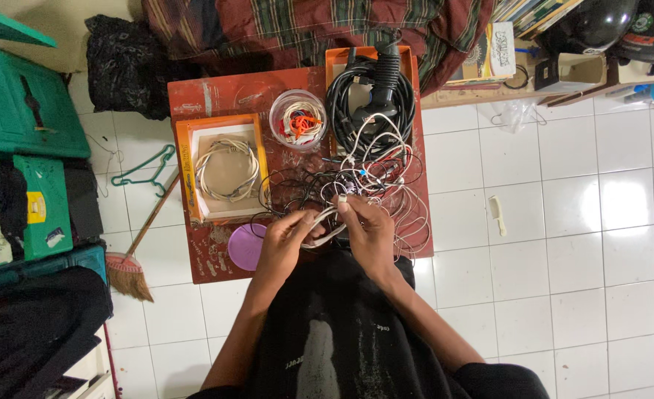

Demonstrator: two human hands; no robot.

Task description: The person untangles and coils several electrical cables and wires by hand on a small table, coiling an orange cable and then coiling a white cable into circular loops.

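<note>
A tangle of white and black cables [371, 170] lies on a small red low table [223, 92]. My left hand [286, 240] and my right hand [367, 229] meet at the table's near edge, both gripping a white cable [325, 230] pulled from the tangle. My right thumb and finger pinch its plug end [341, 199]. A coiled white cable [227, 168] rests in an orange-rimmed box [189, 174] at the left. A round clear container [298, 118] holds orange and white wires. A second orange box [334, 63] at the back holds thick black cables [371, 92].
A purple round lid [247, 246] lies by my left hand. On the white tiled floor are a broom [131, 262], a green hanger [146, 170] and a white comb [497, 214]. Green crates [24, 118] stand at the left, a plaid cloth [305, 29] behind the table.
</note>
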